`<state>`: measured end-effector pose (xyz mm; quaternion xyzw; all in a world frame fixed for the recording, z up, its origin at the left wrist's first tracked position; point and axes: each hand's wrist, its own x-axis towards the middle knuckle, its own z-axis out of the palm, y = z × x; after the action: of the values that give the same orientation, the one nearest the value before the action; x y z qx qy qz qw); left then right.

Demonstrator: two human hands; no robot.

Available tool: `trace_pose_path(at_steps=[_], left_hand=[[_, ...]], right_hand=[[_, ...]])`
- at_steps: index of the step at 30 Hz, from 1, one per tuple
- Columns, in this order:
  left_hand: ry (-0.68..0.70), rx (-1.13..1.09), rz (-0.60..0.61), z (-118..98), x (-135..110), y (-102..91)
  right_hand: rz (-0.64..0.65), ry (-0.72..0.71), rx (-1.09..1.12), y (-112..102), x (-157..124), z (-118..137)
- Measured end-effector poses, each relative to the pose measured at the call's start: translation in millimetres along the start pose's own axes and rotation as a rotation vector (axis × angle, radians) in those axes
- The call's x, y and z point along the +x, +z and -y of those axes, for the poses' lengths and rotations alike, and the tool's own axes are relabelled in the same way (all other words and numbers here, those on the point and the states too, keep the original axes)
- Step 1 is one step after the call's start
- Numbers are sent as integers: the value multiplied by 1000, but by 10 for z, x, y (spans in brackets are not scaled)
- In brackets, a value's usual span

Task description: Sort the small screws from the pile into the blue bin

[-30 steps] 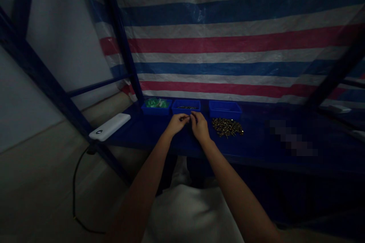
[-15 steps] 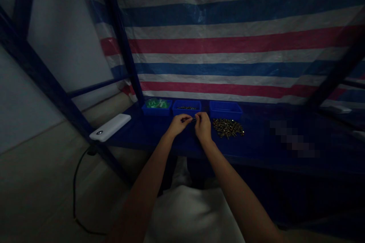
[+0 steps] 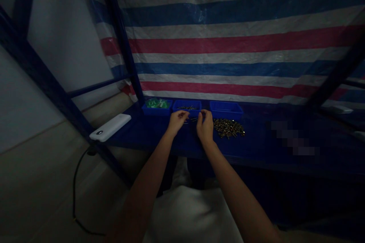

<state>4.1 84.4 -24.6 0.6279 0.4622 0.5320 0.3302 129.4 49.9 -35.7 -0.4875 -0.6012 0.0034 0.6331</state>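
My left hand (image 3: 177, 122) is closed, its thumb and fingertips together in front of the middle blue bin (image 3: 175, 111). What it pinches, if anything, is too small and dark to make out. My right hand (image 3: 205, 126) hovers just to the right, thumb and fingers apart, with nothing visible between them. Thin metal pins (image 3: 194, 119) show between the hands, close to the right thumb; whether they lie on the table or touch the hand is unclear. More thin metal pieces (image 3: 188, 108) lie in the middle bin. Beside my right hand is a pile of small brass-coloured metal parts (image 3: 228, 127).
On the blue table (image 3: 159, 134), a left bin (image 3: 156, 112) holds green-and-white pieces. Another blue bin (image 3: 226, 113) stands behind the brass pile. A white device (image 3: 111, 127) lies at the left edge. Blue frame posts (image 3: 121, 26) and a striped sheet (image 3: 216, 45) bound the table.
My hands have moved apart from where their fingertips nearly met. The right thumb and fingers have spread, and the left hand has shifted slightly left. The bins and pile stay put.
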Motion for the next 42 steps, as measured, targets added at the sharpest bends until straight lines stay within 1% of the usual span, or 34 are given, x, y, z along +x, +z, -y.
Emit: trace_pose_path(at_steps=[2,3,4,5,7,9,10,12,14,15,16,18,20,22,23,24,26,29,33,36,39,41,42], left_hand=[[-117,-85,-63,-98,1,21],[-147,-123,-55,-156,-10,26],[-156,-166,-19,-218,-29,24],[-143,-220,29,-279,-56,15],[-77,-367,131,-384,-121,-24],[-9,-485,170,-437,-181,-76],[3,-497,187,-437,-202,-100],[-34,-399,216,-393,-221,-132],[-112,-219,193,-324,-224,-147],[-146,-158,176,-298,-229,-154],[-166,-146,164,-284,-240,-164],[-154,-268,166,-307,-279,-193],[-94,-464,164,-380,-324,-229],[-51,-591,121,-458,-344,-250],[-58,-621,108,-486,-335,-251],[-86,-638,105,-503,-310,-245],[-184,-659,104,-505,-221,-214],[-312,-652,89,-464,-19,-148],[-355,-592,94,-420,265,-62],[-414,-563,84,-384,419,-8],[-474,-470,92,-300,471,28],[-438,-354,59,-209,445,42],[-387,-282,30,-155,418,47]], right_hand=[[22,2,-10,-8,-5,1],[39,0,-15,-11,-9,-3],[51,-2,-19,-13,-14,-8],[58,-5,-21,-14,-18,-14],[63,-5,-22,-16,-25,-24],[76,-1,-25,-17,-26,-28],[84,0,-28,-17,-26,-29],[96,3,-35,-14,-24,-31],[103,9,-45,-10,-21,-36],[110,11,-51,-9,-21,-38],[119,12,-55,-9,-20,-40],[128,13,-62,-14,-21,-41],[127,11,-68,-22,-23,-36],[126,6,-67,-29,-27,-30],[127,5,-63,-31,-29,-27],[130,4,-58,-31,-31,-26],[142,4,-53,-30,-35,-22],[165,5,-59,-27,-38,-10],[177,15,-63,-28,-38,14],[183,24,-68,-27,-37,18],[199,14,-72,-23,-37,8],[201,8,-71,-17,-38,-1],[200,6,-69,-14,-39,-6]])
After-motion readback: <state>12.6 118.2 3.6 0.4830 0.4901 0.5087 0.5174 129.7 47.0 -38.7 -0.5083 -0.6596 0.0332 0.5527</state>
